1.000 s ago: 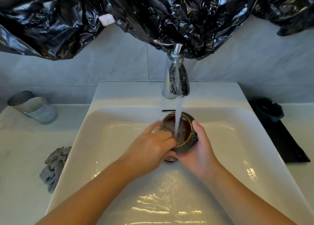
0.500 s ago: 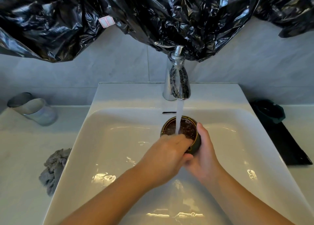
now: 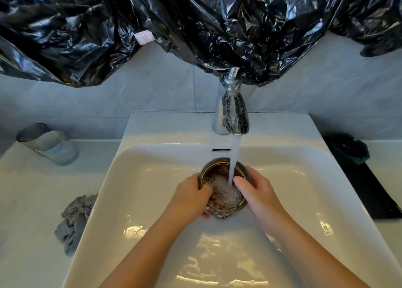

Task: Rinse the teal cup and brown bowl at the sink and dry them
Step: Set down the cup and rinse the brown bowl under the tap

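Note:
The brown bowl (image 3: 219,174), dark with a gold rim line, is held over the white sink (image 3: 152,179) under the running stream from the chrome faucet (image 3: 231,111). It is full of bubbling water. My left hand (image 3: 191,197) grips its left side with the fingers curled over the rim. My right hand (image 3: 257,192) holds the right side, thumb on the rim. The teal cup (image 3: 350,150) stands on a black mat (image 3: 374,192) on the counter to the right of the sink.
A grey crumpled cloth (image 3: 74,220) lies on the counter left of the sink. A glass tumbler (image 3: 50,144) stands at the back left. Black plastic sheeting (image 3: 195,27) hangs over the wall above the faucet.
My left hand has moved from over the bowl's front to its left rim. The bowl has filled with foaming water and come nearer to me.

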The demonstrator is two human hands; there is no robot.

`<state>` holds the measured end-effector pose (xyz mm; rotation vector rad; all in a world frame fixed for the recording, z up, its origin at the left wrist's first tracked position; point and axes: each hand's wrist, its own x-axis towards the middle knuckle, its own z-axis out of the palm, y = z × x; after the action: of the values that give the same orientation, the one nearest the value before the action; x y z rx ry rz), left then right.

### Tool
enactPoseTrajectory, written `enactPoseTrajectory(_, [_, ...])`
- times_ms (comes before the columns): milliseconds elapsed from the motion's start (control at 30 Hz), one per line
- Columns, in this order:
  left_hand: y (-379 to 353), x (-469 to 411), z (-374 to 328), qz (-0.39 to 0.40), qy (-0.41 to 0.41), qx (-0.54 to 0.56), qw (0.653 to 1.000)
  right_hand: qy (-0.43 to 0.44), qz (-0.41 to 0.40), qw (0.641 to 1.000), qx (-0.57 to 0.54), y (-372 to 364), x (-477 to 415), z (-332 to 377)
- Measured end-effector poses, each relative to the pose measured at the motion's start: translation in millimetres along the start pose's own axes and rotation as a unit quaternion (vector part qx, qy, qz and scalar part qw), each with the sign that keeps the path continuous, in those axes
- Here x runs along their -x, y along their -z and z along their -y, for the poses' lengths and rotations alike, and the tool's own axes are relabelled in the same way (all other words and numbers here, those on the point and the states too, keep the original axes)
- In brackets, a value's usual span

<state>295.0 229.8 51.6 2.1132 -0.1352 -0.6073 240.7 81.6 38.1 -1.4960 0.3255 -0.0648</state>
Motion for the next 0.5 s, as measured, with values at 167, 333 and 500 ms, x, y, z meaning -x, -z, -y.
enactPoseTrajectory(167, [-8.4, 13.5, 6.3, -0.128, -0.167, -0.105, 0.972, 0.053, -0.058, 0.981, 0.177, 1.6, -4.2, -10.1])
enactPoseTrajectory(333, [-14.3, 14.7, 4.6, -0.156, -0.309, -0.128, 0.929, -0.025, -0.082, 0.996, -0.004, -1.4, -7.2, -8.1])
enactPoseTrajectory(500, [-18.7, 11.3, 13.8, -0.097, -0.336, -0.087, 0.933, -0.118, -0.082, 0.952, -0.269, -5.3, -13.0, -1.9])
